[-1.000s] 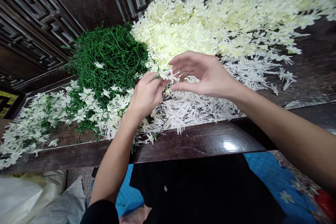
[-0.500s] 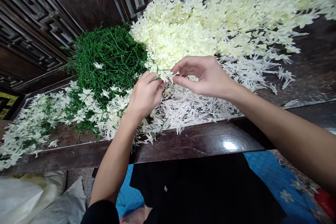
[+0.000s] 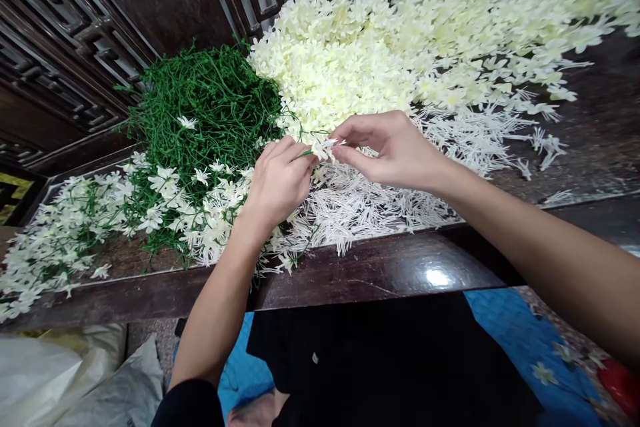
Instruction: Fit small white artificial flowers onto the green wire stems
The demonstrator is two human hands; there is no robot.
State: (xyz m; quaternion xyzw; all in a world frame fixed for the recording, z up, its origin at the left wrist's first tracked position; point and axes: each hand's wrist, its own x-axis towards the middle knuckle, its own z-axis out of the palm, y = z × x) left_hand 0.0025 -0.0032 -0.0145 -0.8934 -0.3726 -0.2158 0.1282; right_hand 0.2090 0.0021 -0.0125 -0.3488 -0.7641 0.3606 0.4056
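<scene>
My left hand (image 3: 279, 180) is closed around a thin green stem (image 3: 303, 154) just above the table. My right hand (image 3: 395, 150) pinches a small white flower piece (image 3: 324, 146) at the tip of that stem. The two hands meet over a layer of white spiky stamen pieces (image 3: 360, 203). A tangled heap of green stems (image 3: 210, 103) lies to the left. A big pile of cream petals (image 3: 400, 53) lies behind the hands.
Finished flower sprigs (image 3: 65, 233) lie along the left of the dark wooden table (image 3: 380, 267). Carved dark wood panels (image 3: 75, 20) rise behind it. White plastic bags (image 3: 65, 373) sit below left, blue flowered cloth (image 3: 525, 347) below right.
My right hand went from spread fingers to a pinch on the flower piece at the stem tip. The left hand stayed nearly still.
</scene>
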